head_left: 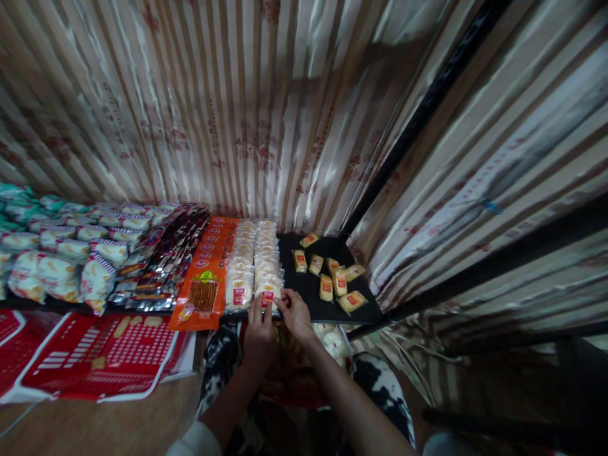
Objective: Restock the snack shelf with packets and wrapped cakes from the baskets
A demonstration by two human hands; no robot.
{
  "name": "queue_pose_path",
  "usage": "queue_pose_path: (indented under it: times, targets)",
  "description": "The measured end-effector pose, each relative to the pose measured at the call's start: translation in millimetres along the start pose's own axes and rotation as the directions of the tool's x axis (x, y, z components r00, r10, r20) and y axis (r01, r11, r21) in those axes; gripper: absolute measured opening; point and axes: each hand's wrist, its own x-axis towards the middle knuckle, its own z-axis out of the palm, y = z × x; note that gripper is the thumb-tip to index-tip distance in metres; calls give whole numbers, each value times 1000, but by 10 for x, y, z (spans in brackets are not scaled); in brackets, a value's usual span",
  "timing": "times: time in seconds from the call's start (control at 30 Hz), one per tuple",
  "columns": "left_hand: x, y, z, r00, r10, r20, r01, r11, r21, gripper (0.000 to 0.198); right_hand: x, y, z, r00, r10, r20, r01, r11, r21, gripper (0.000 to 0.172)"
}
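Two rows of clear-wrapped white snack packets with red labels run from the back to the front edge of a black shelf (313, 304). At the front of the right-hand row, a white snack packet (267, 292) lies under my fingertips. My left hand (260, 332) presses its fingers on the packet's near edge. My right hand (295, 315) pinches the packet's right corner, thumb and fingers close together. Right of my hands, several small yellow wrapped snacks (325, 287) lie loose on the shelf.
Left of the rows lie an orange snack bag (204, 278), dark shiny packets (166, 259) and white bread packets (61, 272). A red basket (99, 380) stands below on the left. More packets (335, 342) sit between my knees. A black pole (418, 120) and striped curtain (190, 95) rise behind.
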Motion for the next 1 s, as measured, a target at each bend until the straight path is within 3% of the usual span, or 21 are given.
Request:
queue_pose_path:
  times: [0.27,0.63,0.8,1.0]
  targets:
    - [64,67,48,996,-71,48,73,996,-52,45,48,13,38,998,-17,-64,23,996,89,18]
    - [73,87,109,994,-93,62,95,994,-44,46,53,117,92,1000,-9,-23,13,985,170,26]
    - [27,92,40,995,-39,89,45,997,-64,51,-218,230,51,992,-19,-122,50,965,258,32]
    - [-153,192,-83,995,-19,101,27,996,-82,45,-719,667,-362,972,-31,-231,22,999,-40,25]
